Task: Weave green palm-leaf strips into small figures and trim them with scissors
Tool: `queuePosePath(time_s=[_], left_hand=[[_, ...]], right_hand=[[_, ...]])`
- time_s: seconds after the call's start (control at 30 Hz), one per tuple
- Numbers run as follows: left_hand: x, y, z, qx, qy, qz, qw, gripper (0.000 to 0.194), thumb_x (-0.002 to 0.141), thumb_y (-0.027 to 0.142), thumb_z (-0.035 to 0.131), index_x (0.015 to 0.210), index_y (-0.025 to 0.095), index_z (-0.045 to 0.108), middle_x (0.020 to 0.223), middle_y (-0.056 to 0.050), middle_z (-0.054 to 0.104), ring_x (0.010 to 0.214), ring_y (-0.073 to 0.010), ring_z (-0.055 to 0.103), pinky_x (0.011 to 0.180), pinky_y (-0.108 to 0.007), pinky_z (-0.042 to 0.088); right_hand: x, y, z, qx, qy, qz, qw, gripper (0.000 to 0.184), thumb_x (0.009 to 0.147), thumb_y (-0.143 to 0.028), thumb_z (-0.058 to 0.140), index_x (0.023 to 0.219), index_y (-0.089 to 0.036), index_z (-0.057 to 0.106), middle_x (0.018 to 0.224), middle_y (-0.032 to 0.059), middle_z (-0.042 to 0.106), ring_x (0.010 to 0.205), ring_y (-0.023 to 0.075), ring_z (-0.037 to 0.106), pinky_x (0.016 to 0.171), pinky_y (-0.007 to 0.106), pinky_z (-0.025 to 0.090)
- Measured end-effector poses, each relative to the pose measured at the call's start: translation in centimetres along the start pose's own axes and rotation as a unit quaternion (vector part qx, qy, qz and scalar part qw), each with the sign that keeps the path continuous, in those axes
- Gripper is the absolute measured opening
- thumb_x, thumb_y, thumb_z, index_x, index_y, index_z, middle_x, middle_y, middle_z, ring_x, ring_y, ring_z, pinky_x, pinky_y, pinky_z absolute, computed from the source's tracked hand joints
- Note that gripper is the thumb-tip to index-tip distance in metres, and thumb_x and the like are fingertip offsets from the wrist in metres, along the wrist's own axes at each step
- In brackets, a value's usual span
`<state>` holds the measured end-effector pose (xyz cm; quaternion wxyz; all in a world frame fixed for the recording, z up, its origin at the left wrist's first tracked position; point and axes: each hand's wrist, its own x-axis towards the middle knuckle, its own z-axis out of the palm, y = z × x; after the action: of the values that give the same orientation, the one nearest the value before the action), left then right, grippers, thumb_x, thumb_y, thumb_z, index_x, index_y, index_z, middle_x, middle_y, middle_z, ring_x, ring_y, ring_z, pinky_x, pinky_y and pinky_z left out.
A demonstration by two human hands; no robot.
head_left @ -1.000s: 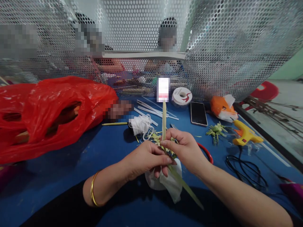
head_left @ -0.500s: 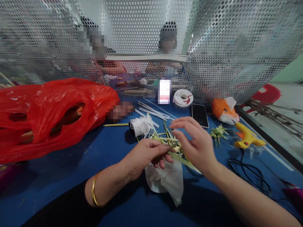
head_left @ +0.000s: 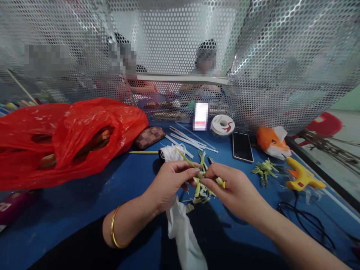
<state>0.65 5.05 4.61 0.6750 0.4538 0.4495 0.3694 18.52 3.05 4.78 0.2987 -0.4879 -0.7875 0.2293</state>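
Note:
My left hand (head_left: pixel 171 182) and my right hand (head_left: pixel 229 187) meet above the blue table (head_left: pixel 112 195), both pinched on a green leaf strip (head_left: pixel 197 170) that slants up to the left between them. A white plastic bag (head_left: pixel 182 234) hangs from under my left hand toward me. More cut green strips (head_left: pixel 201 189) lie on the table just below my fingers. A gold bangle (head_left: pixel 114 228) circles my left wrist.
A big red plastic bag (head_left: pixel 70 138) fills the left. Behind my hands lie a white thread bundle (head_left: pixel 170 153), pale strips (head_left: pixel 188 138), a tape roll (head_left: pixel 222 124), a phone (head_left: pixel 241 146). A yellow glue gun (head_left: pixel 302 175), its black cord (head_left: pixel 303 219), an orange fox figure (head_left: pixel 271 140) and leaf scraps (head_left: pixel 264 170) sit right. A perforated metal screen (head_left: pixel 267 67) stands behind, with people beyond it.
The long leaf strip stood upright in both hands, then my right hand let go and opened; now it pinches the strip again, which lies shorter and slanted. The white bag hangs lower.

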Motion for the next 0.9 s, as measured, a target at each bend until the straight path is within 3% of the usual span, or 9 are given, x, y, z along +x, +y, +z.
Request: queuePosePath(time_s=[0.2,0.37,0.57,0.73,0.83,0.9], left_hand=[[0.1,-0.8,0.4,-0.007,0.051,0.036,0.998,0.015,0.07,0.022,0.073,0.082,0.014,0.075,0.07,-0.004,0.071,0.055,-0.0094,0.057,0.051,-0.02,0.039],[0.4,-1.8,0.4,-0.031,0.083,0.043,0.995,0.013,0.069,0.02,0.074,0.081,0.015,0.075,0.069,-0.003,0.071,0.055,-0.0093,0.056,0.051,-0.02,0.041],[0.6,-1.1,-0.3,-0.106,0.01,0.002,0.994,0.024,0.075,0.033,0.072,0.088,0.012,0.073,0.082,-0.008,0.074,0.063,-0.011,0.064,0.049,-0.017,0.04],[0.6,-0.8,-0.5,-0.105,0.018,-0.015,0.994,0.02,0.075,0.025,0.072,0.089,0.011,0.072,0.083,-0.009,0.074,0.062,-0.0098,0.064,0.049,-0.016,0.041],[0.6,-0.8,-0.3,-0.088,0.026,-0.021,0.996,0.016,0.075,0.022,0.071,0.086,0.011,0.073,0.077,-0.007,0.073,0.059,-0.0092,0.063,0.048,-0.016,0.04],[0.5,-0.9,0.0,-0.074,0.012,-0.029,0.997,0.015,0.075,0.023,0.071,0.084,0.011,0.073,0.075,-0.006,0.072,0.058,-0.009,0.063,0.048,-0.017,0.04]], right_hand=[[-0.3,-0.7,0.3,0.018,-0.005,-0.057,0.998,0.022,0.09,-0.021,0.049,0.068,-0.022,0.048,0.068,0.0007,0.058,0.061,0.0141,0.051,0.056,0.027,0.036],[-0.4,-0.5,1.3,-0.034,-0.013,-0.084,0.996,0.022,0.093,-0.019,0.046,0.072,-0.021,0.051,0.073,0.0032,0.06,0.068,0.0167,0.054,0.064,0.03,0.038],[-0.2,-0.2,1.1,0.025,0.031,-0.025,0.999,0.028,0.091,-0.027,0.052,0.064,-0.022,0.046,0.065,-0.0004,0.055,0.06,0.0139,0.05,0.057,0.026,0.036],[-0.1,-0.1,0.8,0.053,0.02,0.008,0.998,0.025,0.089,-0.027,0.053,0.065,-0.021,0.05,0.066,-0.0005,0.055,0.059,0.0135,0.048,0.056,0.026,0.035],[0.2,0.4,1.0,0.103,0.039,0.077,0.991,0.026,0.09,-0.034,0.053,0.068,-0.021,0.055,0.066,0.0001,0.056,0.061,0.0142,0.048,0.057,0.027,0.036],[0.6,0.8,1.1,0.19,0.054,0.132,0.971,0.025,0.088,-0.039,0.055,0.073,-0.02,0.059,0.07,0.0008,0.059,0.065,0.0149,0.051,0.061,0.028,0.04]])
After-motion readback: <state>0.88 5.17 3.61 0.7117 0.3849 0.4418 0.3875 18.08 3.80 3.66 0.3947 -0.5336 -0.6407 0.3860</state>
